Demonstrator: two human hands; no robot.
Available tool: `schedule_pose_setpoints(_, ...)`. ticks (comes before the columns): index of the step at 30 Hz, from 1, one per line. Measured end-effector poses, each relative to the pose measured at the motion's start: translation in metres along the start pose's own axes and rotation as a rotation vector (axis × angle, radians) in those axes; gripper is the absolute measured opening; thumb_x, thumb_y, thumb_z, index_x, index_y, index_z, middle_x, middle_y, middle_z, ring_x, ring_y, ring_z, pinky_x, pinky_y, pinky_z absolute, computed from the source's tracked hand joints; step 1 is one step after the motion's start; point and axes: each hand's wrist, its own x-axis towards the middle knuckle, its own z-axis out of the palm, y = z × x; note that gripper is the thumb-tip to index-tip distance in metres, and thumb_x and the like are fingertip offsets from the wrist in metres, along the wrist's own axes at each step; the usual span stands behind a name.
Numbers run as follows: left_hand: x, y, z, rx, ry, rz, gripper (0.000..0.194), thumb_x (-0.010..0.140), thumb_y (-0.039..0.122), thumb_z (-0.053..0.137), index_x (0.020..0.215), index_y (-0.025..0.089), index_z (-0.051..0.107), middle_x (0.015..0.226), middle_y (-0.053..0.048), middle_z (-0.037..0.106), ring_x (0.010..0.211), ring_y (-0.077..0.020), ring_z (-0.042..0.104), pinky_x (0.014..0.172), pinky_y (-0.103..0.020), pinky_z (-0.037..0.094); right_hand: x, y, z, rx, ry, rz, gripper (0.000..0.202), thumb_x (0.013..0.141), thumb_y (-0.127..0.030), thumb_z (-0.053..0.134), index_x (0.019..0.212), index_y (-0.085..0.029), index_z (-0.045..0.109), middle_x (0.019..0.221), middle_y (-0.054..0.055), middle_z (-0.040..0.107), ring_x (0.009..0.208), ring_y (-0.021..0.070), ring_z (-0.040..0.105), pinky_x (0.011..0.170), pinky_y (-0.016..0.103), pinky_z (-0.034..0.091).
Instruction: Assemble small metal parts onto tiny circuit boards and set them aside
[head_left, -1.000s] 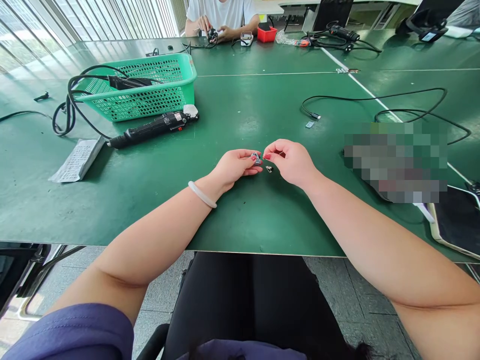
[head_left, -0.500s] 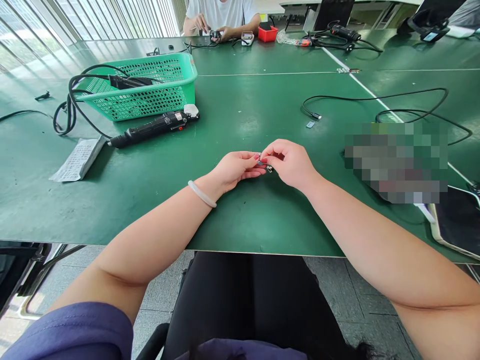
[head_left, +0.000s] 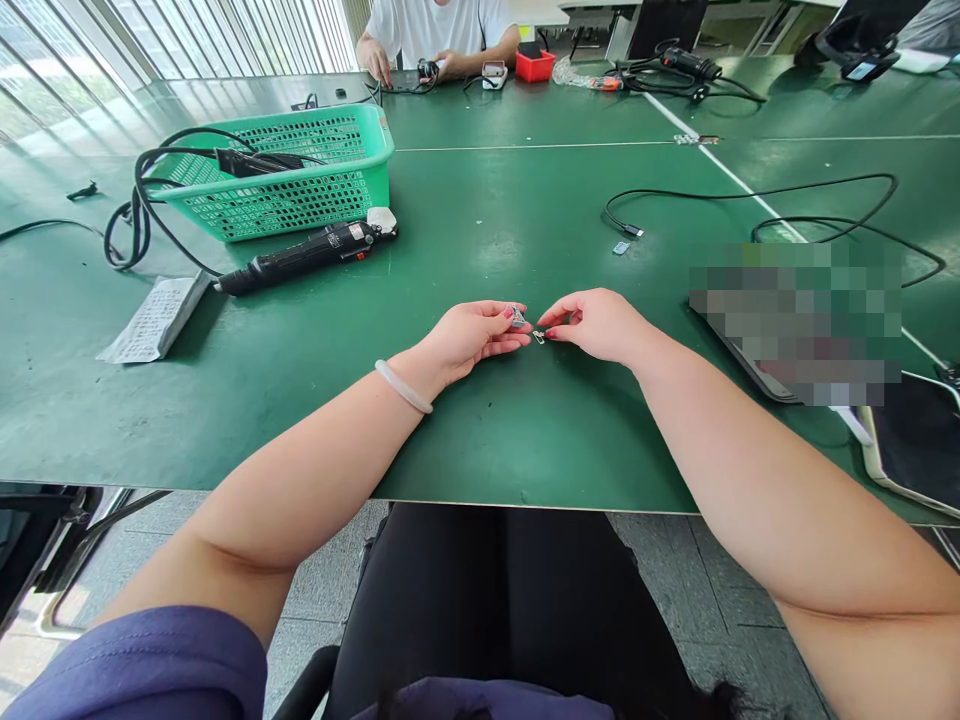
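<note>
My left hand (head_left: 474, 338), with a white bangle at its wrist, pinches a small silvery metal part (head_left: 517, 317) between thumb and fingers. Just right of those fingertips, a second tiny metal piece (head_left: 538, 337) shows low over the green table (head_left: 480, 440). My right hand (head_left: 589, 322) is beside it, thumb and index fingertips apart, the thumb tip at the tiny piece's right end. Nothing can be made out between the right fingertips.
A green basket (head_left: 300, 200) holding a black device stands back left, a black electric screwdriver (head_left: 307, 258) before it. Left lies a paper-covered block (head_left: 154, 320). A cable (head_left: 750, 190) and a phone-like device (head_left: 915, 435) are right. A person sits across the table.
My right hand has moved slightly right, away from the part in my left hand, and its fingers have opened. The left hand stays in place. The person opposite has lowered one hand.
</note>
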Motion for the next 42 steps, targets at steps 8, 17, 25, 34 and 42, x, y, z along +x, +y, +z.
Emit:
schedule_pose_setpoints(8, -0.001, 0.001, 0.004, 0.030, 0.018, -0.030, 0.013, 0.091, 0.004, 0.051, 0.098, 0.009, 0.061, 0.079, -0.006, 0.071, 0.066, -0.0084, 0.068, 0.087, -0.028, 0.055, -0.004, -0.008, 0.001, -0.131, 0.005, 0.022, 0.011, 0.073, -0.017, 0.067, 0.065, -0.022, 0.071, 0.067, 0.001, 0.068, 0.063, 0.0152, 0.056, 0.063, 0.032, 0.042)
schedule_pose_setpoints(17, -0.003, 0.000, 0.007, 0.135, -0.006, -0.011, 0.011, 0.089, 0.005, 0.056, 0.096, 0.010, 0.062, 0.083, -0.007, 0.072, 0.067, -0.0080, 0.068, 0.086, -0.030, 0.055, -0.015, -0.024, 0.005, 0.099, 0.178, -0.161, 0.013, 0.081, -0.026, 0.059, 0.078, -0.021, 0.071, 0.077, 0.002, 0.071, 0.068, 0.0162, 0.058, 0.069, 0.032, 0.044)
schedule_pose_setpoints(25, -0.001, -0.002, 0.004, 0.120, -0.028, 0.010, 0.005, 0.089, 0.006, 0.059, 0.093, 0.010, 0.061, 0.078, -0.005, 0.070, 0.067, -0.0082, 0.068, 0.083, -0.029, 0.054, -0.018, -0.030, 0.007, 0.061, 0.194, -0.277, 0.018, 0.082, -0.017, 0.053, 0.077, -0.021, 0.070, 0.082, 0.003, 0.071, 0.076, 0.0179, 0.060, 0.072, 0.033, 0.044)
schedule_pose_setpoints(34, 0.000, -0.002, 0.003, 0.022, 0.073, 0.023, 0.006, 0.092, 0.009, 0.053, 0.088, 0.012, 0.056, 0.083, -0.004, 0.067, 0.068, -0.0079, 0.067, 0.088, -0.030, 0.054, -0.018, -0.028, 0.007, 0.232, 0.207, -0.162, 0.010, 0.081, -0.024, 0.060, 0.081, -0.019, 0.069, 0.077, 0.004, 0.071, 0.070, 0.0164, 0.063, 0.072, 0.033, 0.049)
schedule_pose_setpoints(42, 0.002, -0.001, 0.001, -0.040, 0.071, 0.032, 0.006, 0.090, 0.008, 0.057, 0.086, 0.012, 0.056, 0.076, -0.002, 0.065, 0.069, -0.0078, 0.065, 0.091, -0.032, 0.052, -0.024, -0.037, 0.013, 0.194, 0.217, -0.200, 0.014, 0.081, -0.028, 0.063, 0.081, -0.019, 0.074, 0.075, 0.002, 0.072, 0.065, 0.0149, 0.060, 0.068, 0.031, 0.048)
